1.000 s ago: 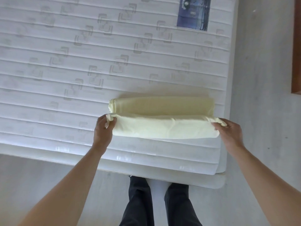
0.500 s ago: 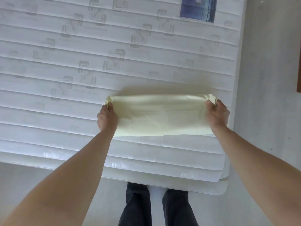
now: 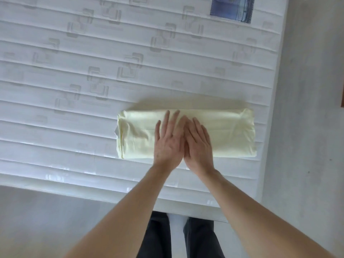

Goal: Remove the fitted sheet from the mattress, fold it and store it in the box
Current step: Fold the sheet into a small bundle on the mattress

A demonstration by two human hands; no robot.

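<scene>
A pale yellow fitted sheet (image 3: 229,134) lies folded into a long, flat rectangle on the bare white mattress (image 3: 78,75), a little right of the frame's centre and close to the mattress's lower edge. Its long sides run left to right. The cloth looks smooth over most of its top, with soft creases near the left end and a slight puckered bunching at the upper right corner. At the left end the stacked layers of the fold show as thin edges.

Both hands lie flat on the middle of the sheet, side by side and touching along their inner edges. The left hand (image 3: 168,140) has its fingers straight and slightly spread, palm down on the cloth; the right hand (image 3: 199,141) likewise presses down with straight fingers. Neither hand grasps anything.

The mattress is quilted in horizontal bands with a faint square pattern, and a blue label (image 3: 231,8) sits at the upper right. Grey floor (image 3: 305,127) runs along the right side, and dark trouser legs (image 3: 156,239) show at the bottom centre.
</scene>
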